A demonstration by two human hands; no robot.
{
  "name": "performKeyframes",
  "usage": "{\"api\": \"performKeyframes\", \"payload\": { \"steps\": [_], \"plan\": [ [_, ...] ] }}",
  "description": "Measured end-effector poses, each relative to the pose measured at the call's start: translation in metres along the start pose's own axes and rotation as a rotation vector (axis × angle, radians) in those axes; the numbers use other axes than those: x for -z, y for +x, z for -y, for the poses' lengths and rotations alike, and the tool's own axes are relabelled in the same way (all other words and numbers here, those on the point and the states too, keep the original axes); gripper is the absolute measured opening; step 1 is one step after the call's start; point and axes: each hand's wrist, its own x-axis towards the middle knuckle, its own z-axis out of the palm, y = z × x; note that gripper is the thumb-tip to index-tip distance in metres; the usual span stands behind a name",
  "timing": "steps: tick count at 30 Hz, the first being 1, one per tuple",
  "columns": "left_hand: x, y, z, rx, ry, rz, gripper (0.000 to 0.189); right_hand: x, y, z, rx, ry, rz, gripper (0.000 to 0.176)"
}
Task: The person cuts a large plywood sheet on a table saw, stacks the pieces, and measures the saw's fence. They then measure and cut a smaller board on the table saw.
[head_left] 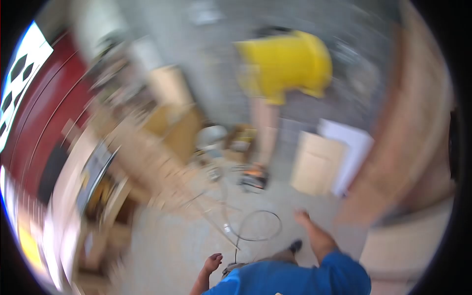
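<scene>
My left hand (213,263) hangs low in front of my blue shirt, its fingers loosely bent and apart, with nothing visible in it. My right hand (302,216) reaches forward over the floor; its fingers are smeared by motion and I see no object in it. A dark cable (255,240) lies looped on the floor between my hands. Ahead, a co-worker in a yellow shirt (290,64) bends down, one arm (265,130) reaching to an orange and black object (253,178), perhaps a power tool.
Light wooden boards (318,163) and a white sheet (354,147) lie at the right, near a large brown wooden surface (403,132). At left are wood pieces (162,172), a cardboard-coloured box (177,128) and a cluttered shelf (105,216). A dark red wall (44,113) stands beyond.
</scene>
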Motion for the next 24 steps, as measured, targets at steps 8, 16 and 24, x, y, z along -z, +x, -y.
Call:
{"api": "performKeyframes", "payload": {
  "steps": [8, 16, 24],
  "plan": [
    [0.104, -0.119, 0.265, 0.431, -0.120, -0.570, 0.047, -0.155, -0.089, 0.283, 0.025, -0.014, 0.321, 0.042],
    [0.236, -0.181, 0.334, 0.411, -0.371, -0.861, 0.049, -0.227, -0.062, 0.402, -0.103, -0.192, 0.352, 0.025],
    [0.326, -0.154, 0.439, 0.529, -0.765, -0.943, 0.042, -0.425, 0.002, 0.626, 0.125, -0.448, 0.555, 0.029]
  ]
}}
